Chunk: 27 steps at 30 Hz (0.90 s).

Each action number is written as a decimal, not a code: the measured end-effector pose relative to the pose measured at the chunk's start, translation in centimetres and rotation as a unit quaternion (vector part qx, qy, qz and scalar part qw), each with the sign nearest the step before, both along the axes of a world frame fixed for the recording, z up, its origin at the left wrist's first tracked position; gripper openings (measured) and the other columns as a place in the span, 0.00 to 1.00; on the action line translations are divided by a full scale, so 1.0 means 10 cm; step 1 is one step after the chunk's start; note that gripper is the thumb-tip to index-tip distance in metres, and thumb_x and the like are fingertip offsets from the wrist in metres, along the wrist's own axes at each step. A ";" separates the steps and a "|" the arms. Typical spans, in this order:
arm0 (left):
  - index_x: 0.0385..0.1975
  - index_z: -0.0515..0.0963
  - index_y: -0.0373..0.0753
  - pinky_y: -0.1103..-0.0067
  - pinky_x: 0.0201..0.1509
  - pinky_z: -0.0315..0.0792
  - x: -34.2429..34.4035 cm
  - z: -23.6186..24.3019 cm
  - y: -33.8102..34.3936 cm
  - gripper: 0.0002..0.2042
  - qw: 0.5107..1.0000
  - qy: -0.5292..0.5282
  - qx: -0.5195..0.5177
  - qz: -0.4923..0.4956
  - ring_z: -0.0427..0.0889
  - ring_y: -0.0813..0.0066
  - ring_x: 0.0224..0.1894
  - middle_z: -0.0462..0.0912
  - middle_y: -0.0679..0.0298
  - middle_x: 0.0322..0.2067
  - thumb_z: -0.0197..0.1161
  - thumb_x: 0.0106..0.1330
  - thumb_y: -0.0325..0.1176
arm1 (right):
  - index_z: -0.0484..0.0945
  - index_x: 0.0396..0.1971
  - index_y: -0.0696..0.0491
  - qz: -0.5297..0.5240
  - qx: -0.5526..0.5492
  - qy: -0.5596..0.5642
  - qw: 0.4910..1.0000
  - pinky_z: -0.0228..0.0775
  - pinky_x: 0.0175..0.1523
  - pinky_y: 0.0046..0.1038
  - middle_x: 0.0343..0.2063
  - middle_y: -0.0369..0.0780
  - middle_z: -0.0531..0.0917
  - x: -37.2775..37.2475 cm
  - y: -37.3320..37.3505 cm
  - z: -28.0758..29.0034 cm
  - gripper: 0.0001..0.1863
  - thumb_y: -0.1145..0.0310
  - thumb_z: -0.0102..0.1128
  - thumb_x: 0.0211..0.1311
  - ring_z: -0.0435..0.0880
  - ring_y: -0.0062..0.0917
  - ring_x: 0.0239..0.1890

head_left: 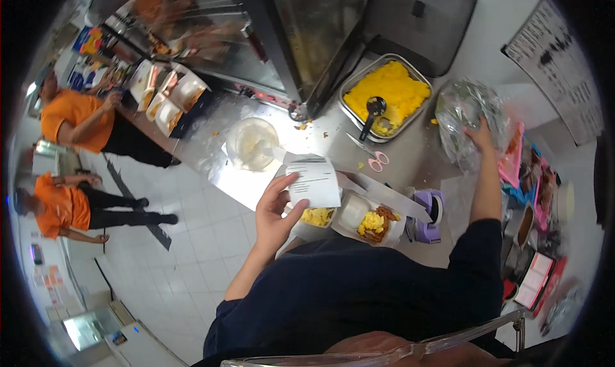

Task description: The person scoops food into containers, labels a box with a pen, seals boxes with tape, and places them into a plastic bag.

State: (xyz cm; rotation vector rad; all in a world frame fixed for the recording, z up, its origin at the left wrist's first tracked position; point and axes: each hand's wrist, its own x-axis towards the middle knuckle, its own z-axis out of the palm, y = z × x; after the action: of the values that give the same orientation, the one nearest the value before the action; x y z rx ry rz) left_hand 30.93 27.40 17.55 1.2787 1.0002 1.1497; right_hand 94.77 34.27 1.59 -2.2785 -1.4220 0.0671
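Standing open at the near middle, a white takeaway box point(351, 211) already holds fluffy yellow crumbles point(371, 225) and glossy brown pieces point(387, 213); closing its lid is left. To its left, the left hand point(277, 210) pinches a curled paper slip point(314, 186) between thumb and fingers. Farther lie pink-handled scissors point(378, 161). At right, the right hand point(479, 135) touches a crinkled clear bag point(456, 120), fingers partly bent, grip unclear. Beyond, a rectangular metal tray point(350, 110) remains mostly full of soft yellow food point(403, 88), scooped near a smooth black ladle point(375, 106).
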 end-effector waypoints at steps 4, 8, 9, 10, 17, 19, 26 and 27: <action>0.52 0.68 0.30 0.74 0.54 0.69 0.09 0.00 0.00 0.24 1.000 0.011 -0.001 -0.001 0.73 0.67 0.52 0.67 0.57 0.52 0.62 0.52 0.14 | 0.76 0.44 0.57 -0.044 -0.109 0.027 0.993 0.70 0.45 0.34 0.37 0.48 0.81 0.00 0.15 0.16 0.28 0.52 0.66 0.47 0.80 0.37 0.40; 0.51 0.70 0.31 0.79 0.51 0.71 0.14 0.05 0.03 0.23 0.999 0.000 0.025 -0.021 0.73 0.72 0.49 0.68 0.59 0.49 0.62 0.53 0.16 | 0.78 0.34 0.57 -0.078 -0.053 0.123 0.988 0.64 0.27 0.28 0.22 0.41 0.79 0.25 0.00 0.19 0.23 0.50 0.60 0.54 0.78 0.26 0.21; 0.51 0.70 0.31 0.79 0.51 0.71 0.14 0.06 0.03 0.23 0.999 -0.001 0.026 -0.022 0.73 0.72 0.49 0.68 0.59 0.49 0.62 0.53 0.16 | 0.78 0.35 0.55 -0.068 -0.002 0.129 0.989 0.57 0.16 0.20 0.17 0.37 0.76 0.27 -0.04 0.20 0.22 0.48 0.57 0.57 0.76 0.19 0.13; 0.51 0.69 0.31 0.76 0.53 0.70 0.13 0.07 0.01 0.23 1.000 -0.001 0.020 -0.021 0.73 0.69 0.51 0.67 0.58 0.50 0.62 0.52 0.15 | 0.78 0.35 0.55 -0.064 -0.002 0.130 0.989 0.57 0.16 0.20 0.17 0.37 0.76 0.15 0.01 0.28 0.22 0.48 0.57 0.57 0.76 0.19 0.13; 0.51 0.69 0.30 0.73 0.55 0.69 0.11 0.11 0.07 0.24 0.998 -0.006 0.032 -0.049 0.72 0.67 0.52 0.66 0.58 0.51 0.62 0.51 0.14 | 0.73 0.48 0.54 -0.071 -0.016 -0.259 0.963 0.71 0.40 0.36 0.34 0.48 0.80 0.41 -0.21 -0.29 0.26 0.53 0.58 0.53 0.80 0.41 0.34; 0.51 0.69 0.30 0.73 0.55 0.69 0.09 0.10 0.05 0.24 0.999 -0.005 0.030 -0.042 0.72 0.67 0.52 0.67 0.58 0.51 0.62 0.51 0.14 | 0.75 0.46 0.53 -0.063 -0.051 -0.261 0.962 0.69 0.46 0.39 0.41 0.54 0.78 0.23 -0.15 -0.26 0.26 0.51 0.57 0.52 0.79 0.45 0.39; 0.51 0.70 0.31 0.80 0.50 0.71 0.02 0.13 0.06 0.23 0.999 -0.020 0.011 -0.048 0.74 0.72 0.48 0.67 0.60 0.49 0.62 0.53 0.16 | 0.80 0.35 0.57 -0.099 -0.088 -0.037 0.991 0.69 0.45 0.38 0.33 0.51 0.81 -0.08 -0.07 0.16 0.17 0.60 0.60 0.50 0.79 0.45 0.39; 0.51 0.70 0.31 0.80 0.50 0.71 0.01 0.13 0.06 0.23 0.999 -0.019 0.011 -0.047 0.74 0.72 0.48 0.67 0.60 0.49 0.62 0.53 0.16 | 0.80 0.34 0.58 -0.153 -0.025 -0.027 0.988 0.69 0.44 0.37 0.32 0.51 0.81 -0.13 -0.06 0.21 0.17 0.59 0.59 0.50 0.79 0.46 0.38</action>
State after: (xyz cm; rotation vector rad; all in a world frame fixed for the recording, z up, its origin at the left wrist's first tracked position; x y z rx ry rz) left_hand 31.04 27.96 18.89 1.3025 0.8934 1.1118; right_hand 93.43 33.70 3.64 -2.5309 -1.0910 -0.0560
